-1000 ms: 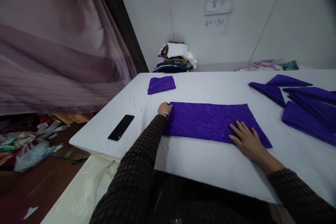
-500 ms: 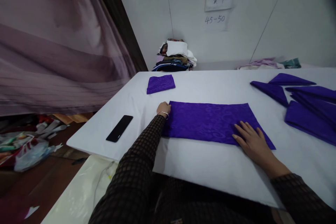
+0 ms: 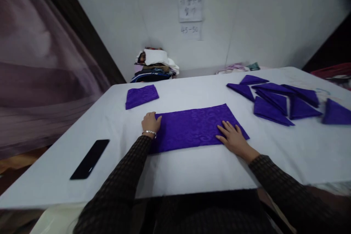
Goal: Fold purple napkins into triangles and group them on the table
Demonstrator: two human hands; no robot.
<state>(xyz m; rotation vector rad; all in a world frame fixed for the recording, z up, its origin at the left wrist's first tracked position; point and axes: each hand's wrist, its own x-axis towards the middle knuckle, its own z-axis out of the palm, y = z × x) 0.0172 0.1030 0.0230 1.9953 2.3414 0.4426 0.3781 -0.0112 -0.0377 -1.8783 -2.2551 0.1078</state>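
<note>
A purple patterned cloth (image 3: 192,126), folded into a long rectangle, lies flat on the white table (image 3: 192,168) in front of me. My left hand (image 3: 150,121) rests at its left edge with the fingers curled onto the cloth; a bracelet is on that wrist. My right hand (image 3: 233,137) lies flat and spread on the cloth's near right corner. A smaller folded purple square (image 3: 141,95) sits farther back on the left.
Several purple cloths folded into triangles (image 3: 276,98) lie at the right of the table. A black phone (image 3: 90,158) lies near the left front edge. A pile of folded fabrics (image 3: 155,64) stands against the wall, under a paper sign (image 3: 190,5). A mauve curtain (image 3: 41,80) hangs at the left.
The view has swung to the right, so more triangle-folded cloths and the table's right end show. Both hands stay on the same ends of the purple cloth.
</note>
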